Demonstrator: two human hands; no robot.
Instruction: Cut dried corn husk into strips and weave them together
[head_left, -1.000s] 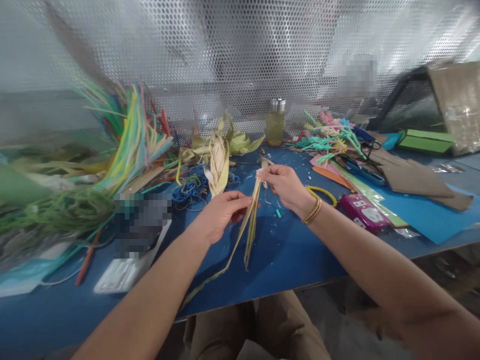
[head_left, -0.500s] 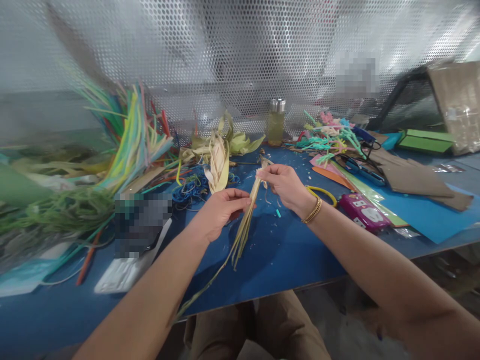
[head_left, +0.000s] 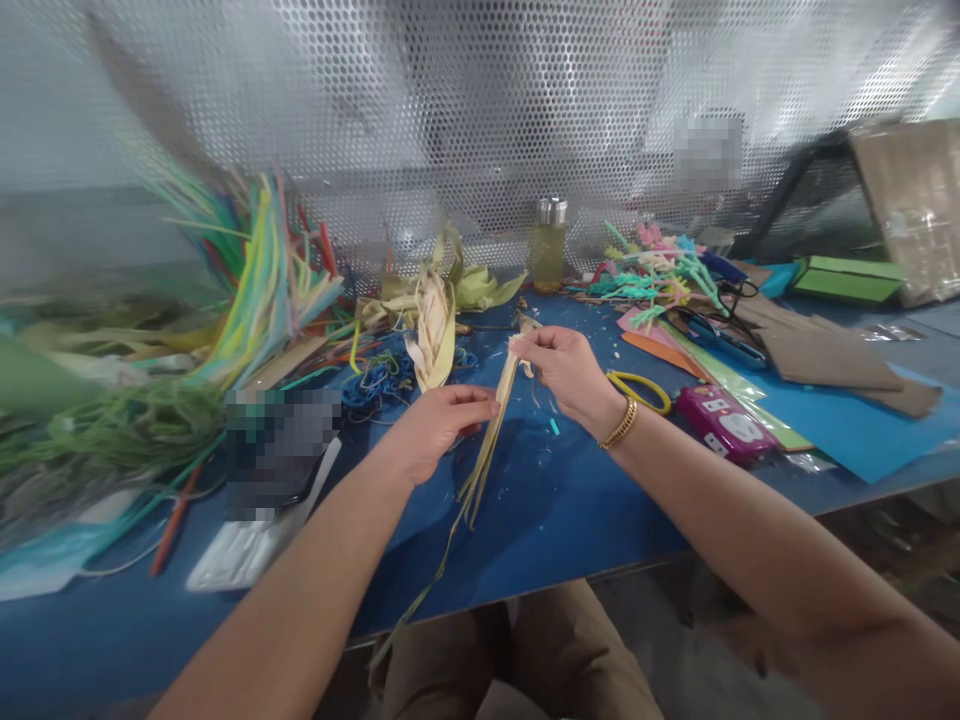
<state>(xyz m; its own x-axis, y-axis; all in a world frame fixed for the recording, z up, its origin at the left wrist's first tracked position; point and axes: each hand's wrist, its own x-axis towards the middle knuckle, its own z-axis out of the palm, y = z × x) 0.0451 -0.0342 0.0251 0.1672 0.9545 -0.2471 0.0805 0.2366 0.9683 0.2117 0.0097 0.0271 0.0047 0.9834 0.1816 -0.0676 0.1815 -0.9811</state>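
A bundle of pale dried corn husk strips [head_left: 491,440] hangs between my two hands above the blue table. My right hand [head_left: 559,365] pinches its upper end between thumb and fingers. Lower down, my left hand [head_left: 442,425] is closed on the side of the bundle, thumb and fingertips against the strips. Its loose ends fan out downward, and one long thin strand trails past the table's front edge. Just beyond my left hand lies a plaited corn husk piece [head_left: 433,330] with a green-yellow leaf along its side.
Scissors with yellow handles [head_left: 637,390] and a magenta case [head_left: 724,425] lie right. A bottle [head_left: 550,245] stands at the back beside more husks [head_left: 480,288]. Colourful pipe cleaners [head_left: 667,275] are behind right; green cord [head_left: 150,415] and a blurred-out dark device [head_left: 285,450] lie left.
Both hands keep their hold on the husk bundle and have barely shifted. The long trailing strand has swung a little to the right at its lower end.
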